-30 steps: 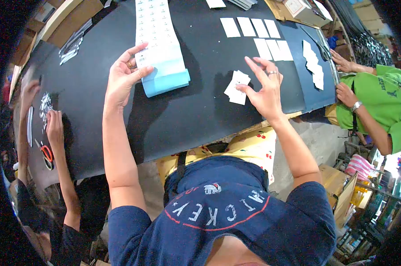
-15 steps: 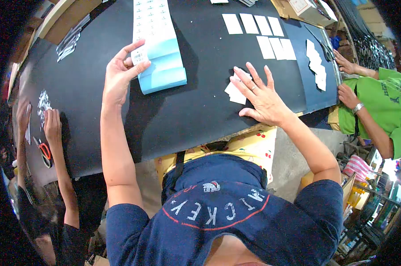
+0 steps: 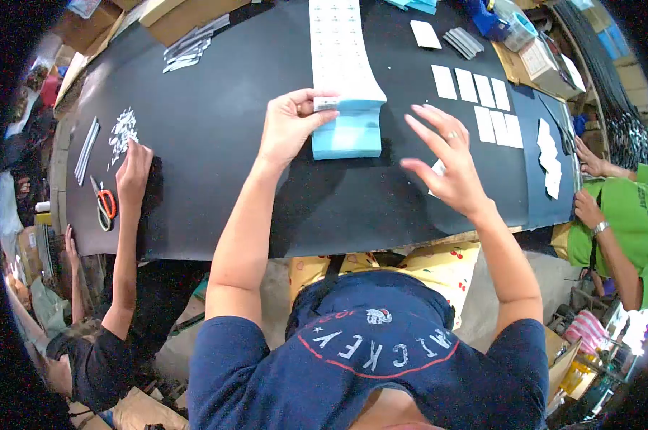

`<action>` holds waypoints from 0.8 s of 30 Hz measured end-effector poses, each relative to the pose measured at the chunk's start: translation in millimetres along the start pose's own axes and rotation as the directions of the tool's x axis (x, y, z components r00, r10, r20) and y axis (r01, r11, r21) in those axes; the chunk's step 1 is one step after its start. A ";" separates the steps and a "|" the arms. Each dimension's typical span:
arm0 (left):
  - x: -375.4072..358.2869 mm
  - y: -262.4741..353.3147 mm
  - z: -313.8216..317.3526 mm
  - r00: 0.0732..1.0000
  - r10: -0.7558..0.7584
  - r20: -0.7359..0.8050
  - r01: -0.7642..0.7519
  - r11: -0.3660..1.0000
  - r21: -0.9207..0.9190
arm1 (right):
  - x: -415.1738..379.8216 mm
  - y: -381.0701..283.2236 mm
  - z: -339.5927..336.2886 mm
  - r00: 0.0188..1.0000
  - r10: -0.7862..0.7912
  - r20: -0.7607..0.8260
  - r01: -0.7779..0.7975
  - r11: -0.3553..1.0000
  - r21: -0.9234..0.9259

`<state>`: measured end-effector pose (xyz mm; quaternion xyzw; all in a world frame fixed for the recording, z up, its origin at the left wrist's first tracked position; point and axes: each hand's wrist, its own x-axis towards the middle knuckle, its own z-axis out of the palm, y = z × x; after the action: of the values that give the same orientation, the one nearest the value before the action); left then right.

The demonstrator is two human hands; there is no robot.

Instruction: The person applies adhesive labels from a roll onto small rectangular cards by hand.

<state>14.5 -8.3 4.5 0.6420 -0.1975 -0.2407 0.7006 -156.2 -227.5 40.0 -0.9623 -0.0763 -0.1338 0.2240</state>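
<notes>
My left hand (image 3: 294, 129) pinches the left edge of a long label sheet (image 3: 338, 54) between thumb and fingers. Printed rows cover the white upper part of the sheet, and its near end shows a folded light blue backing (image 3: 349, 140). At my left fingertips is a small white label (image 3: 326, 104) with dark print. My right hand (image 3: 449, 165) is to the right of the sheet, fingers spread and bent, with nothing visible in them. White cards (image 3: 436, 180) lie beneath it, mostly hidden by the hand.
White cards (image 3: 486, 124) lie in two rows at right, with overlapping cards (image 3: 549, 161) beyond. Grey strips (image 3: 464, 43) lie at the back. At left, a co-worker's hand (image 3: 133, 172) touches small white pieces (image 3: 124, 132) near orange-handled scissors (image 3: 106, 204). Another person in green (image 3: 618, 215) sits at right.
My right hand has lifted from the white cards, its fingers now more bent and pointing toward the sheet. My left hand still pinches the label sheet. The camera view has shifted.
</notes>
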 end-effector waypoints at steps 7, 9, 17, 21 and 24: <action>-1.9 -0.2 3.6 0.994 0.092 -0.057 -0.077 0.971 0.225 | 91.2 -36.4 39.0 0.961 -0.035 -0.273 0.104 0.964 0.243; -1.3 -2.2 0.2 0.992 0.109 -0.059 -0.089 0.958 0.273 | 98.7 -42.1 46.9 0.966 -0.060 -0.252 0.107 0.979 0.175; -1.7 -6.1 3.7 0.978 0.171 -0.117 -0.114 0.916 0.384 | 103.8 -45.8 56.6 0.954 -0.113 -0.279 0.124 0.992 0.022; -3.9 -3.5 6.8 0.970 0.223 -0.099 -0.179 0.926 0.333 | 101.6 -47.4 57.6 0.962 -0.057 -0.266 0.083 0.993 0.087; -7.6 2.1 9.5 0.971 0.224 -0.083 -0.174 0.901 0.397 | 99.1 -44.5 60.5 0.957 -0.067 -0.284 0.097 0.991 0.093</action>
<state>2.9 -11.3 7.8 0.7580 -0.2610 -0.0828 0.5921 -57.4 -152.1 34.9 -0.9165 -0.0908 -0.2735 0.2775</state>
